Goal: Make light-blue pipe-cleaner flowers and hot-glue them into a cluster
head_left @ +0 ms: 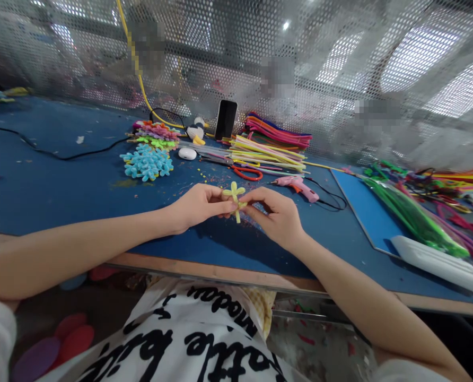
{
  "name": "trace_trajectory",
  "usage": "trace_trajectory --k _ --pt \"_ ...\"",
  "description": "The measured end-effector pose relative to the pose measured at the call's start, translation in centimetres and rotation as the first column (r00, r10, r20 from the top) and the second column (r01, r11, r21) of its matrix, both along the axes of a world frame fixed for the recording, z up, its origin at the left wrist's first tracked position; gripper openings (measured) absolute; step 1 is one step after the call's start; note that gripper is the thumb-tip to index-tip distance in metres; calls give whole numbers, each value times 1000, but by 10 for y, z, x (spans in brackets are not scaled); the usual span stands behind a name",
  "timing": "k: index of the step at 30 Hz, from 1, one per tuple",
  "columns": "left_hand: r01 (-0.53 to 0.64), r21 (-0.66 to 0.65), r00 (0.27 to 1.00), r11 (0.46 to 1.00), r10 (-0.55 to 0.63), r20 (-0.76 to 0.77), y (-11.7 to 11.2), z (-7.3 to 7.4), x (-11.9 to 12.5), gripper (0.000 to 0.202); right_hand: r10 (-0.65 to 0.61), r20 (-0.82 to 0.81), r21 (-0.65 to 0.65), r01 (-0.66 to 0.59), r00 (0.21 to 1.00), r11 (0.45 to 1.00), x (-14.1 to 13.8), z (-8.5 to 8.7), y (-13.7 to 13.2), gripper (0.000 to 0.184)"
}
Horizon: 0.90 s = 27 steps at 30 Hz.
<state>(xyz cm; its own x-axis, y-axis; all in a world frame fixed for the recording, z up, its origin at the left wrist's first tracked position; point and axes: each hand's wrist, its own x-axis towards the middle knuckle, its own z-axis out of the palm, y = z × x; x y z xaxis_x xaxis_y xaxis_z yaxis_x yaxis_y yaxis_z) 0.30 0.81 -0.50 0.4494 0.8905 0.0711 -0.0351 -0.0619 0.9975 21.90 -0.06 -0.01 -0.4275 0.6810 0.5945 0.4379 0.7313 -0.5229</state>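
A pale yellow pipe-cleaner flower with looped petals and a short stem is held up over the table, near its front edge. My left hand pinches it from the left between thumb and fingers. From the other side my right hand grips its lower part with thumb and forefinger. My fingers partly cover the middle of the flower. Beyond my hands lie red-handled scissors and a pink glue gun. A stack of blue pipe-cleaner flowers sits to the left.
Bundled yellow pipe cleaners and pink ones lie at the back, beside a propped phone. A white earbud case is nearby. On the right are a blue board, green pipe cleaners in plastic and a white packet.
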Motion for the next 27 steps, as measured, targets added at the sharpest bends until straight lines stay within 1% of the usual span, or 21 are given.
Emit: trace_trajectory --k 2,4,6,10,13,15,16,17,19,21,22,23,24,25,26,27 --pt "6 12 1000 1000 -6 -5 -1 1 -1 24 21 44 114 -26 999 993 2 0 1 8" --pt "9 28 1000 1000 -9 -16 -2 2 -2 22 60 64 216 -72 996 974 3 0 3 8" --pt "-1 36 1000 999 2 -25 -3 2 -2 23 89 79 276 -107 993 955 3 0 4 8" --pt "-32 72 997 997 36 -61 -4 3 -2 25 98 113 292 -127 989 948 3 -1 5 8" --pt "-41 171 992 984 60 -107 -4 3 -2 24 95 138 277 -131 986 952 2 -1 4 10" --pt "-40 276 988 960 80 -134 -4 3 -3 20 96 147 270 -133 985 954 0 -1 3 10" --pt "-39 342 984 939 95 -149 -5 2 -3 18 92 145 268 -128 985 955 -1 -1 2 10" --pt "-40 413 979 910 118 -164 -5 2 -4 16 86 139 262 -121 987 958 -2 -1 1 9" --pt "-42 554 964 831 180 -196 -5 1 -5 12 70 117 227 -95 991 969 -4 0 -2 8" --pt "-33 677 946 735 242 -216 -5 -1 -7 10 48 92 139 -60 995 988 -7 1 -6 6" --pt "-22 728 937 685 268 -224 -5 -2 -7 10 31 71 61 -35 997 997 -8 1 -7 7" --pt "-7 771 929 636 290 -231 -5 -3 -8 10 9 38 -49 -8 999 999 -9 2 -8 8" --pt "13 804 922 595 305 -240 -4 -4 -8 10 -17 -9 -191 15 1000 981 -10 2 -9 13" --pt "34 824 916 565 313 -252 -3 -5 -8 11 -47 -64 -353 22 997 935 -11 3 -10 19" --pt "51 833 911 551 317 -265 -3 -5 -8 12 -81 -120 -514 8 989 858 -12 3 -10 25" --pt "60 830 909 555 314 -275 -3 -5 -8 13 -112 -166 -650 -24 980 759 -12 3 -9 29"
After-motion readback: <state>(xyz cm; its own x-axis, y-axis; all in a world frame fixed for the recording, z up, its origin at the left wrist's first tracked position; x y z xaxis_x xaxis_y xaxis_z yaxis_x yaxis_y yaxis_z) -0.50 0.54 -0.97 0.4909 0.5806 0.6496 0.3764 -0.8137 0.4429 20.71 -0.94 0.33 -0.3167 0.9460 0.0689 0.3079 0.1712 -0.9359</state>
